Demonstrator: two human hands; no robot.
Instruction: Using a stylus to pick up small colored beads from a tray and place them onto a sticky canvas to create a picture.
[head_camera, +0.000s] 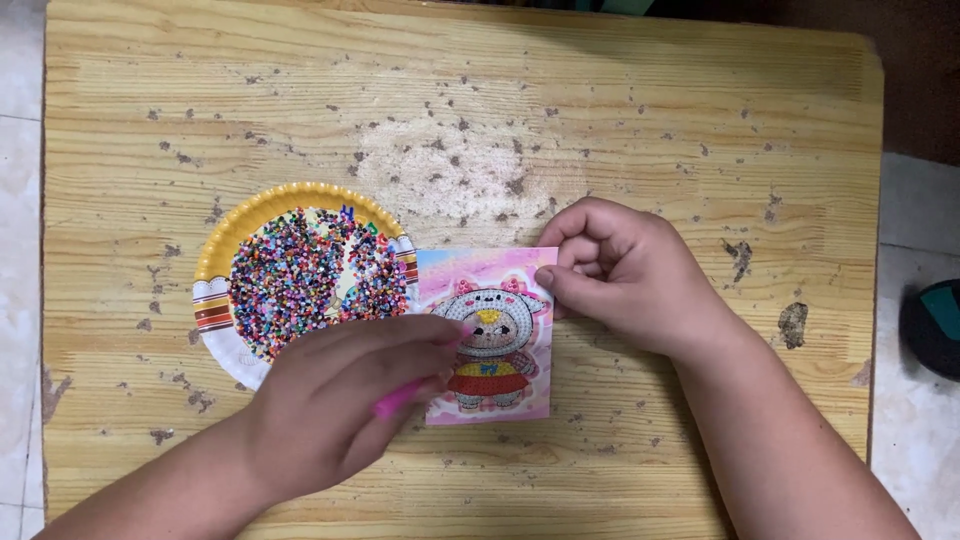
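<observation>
On a worn wooden table (640, 120), the left hand (330, 410) is gripping a pink pen (400, 398), placing beads on a cartoon card (487, 335) that the right hand (625, 275) is pinching steady, a paper plate (225, 235) of beads lying left.

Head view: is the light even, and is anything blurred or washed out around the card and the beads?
Head view: soft, even light with faint shadows under both hands; no glare on the card; the beads in the paper plate are sharp; the left hand with its pink pen is slightly motion-blurred; the right hand, pinching the card's edge, is crisp; the table corners bow slightly.
</observation>
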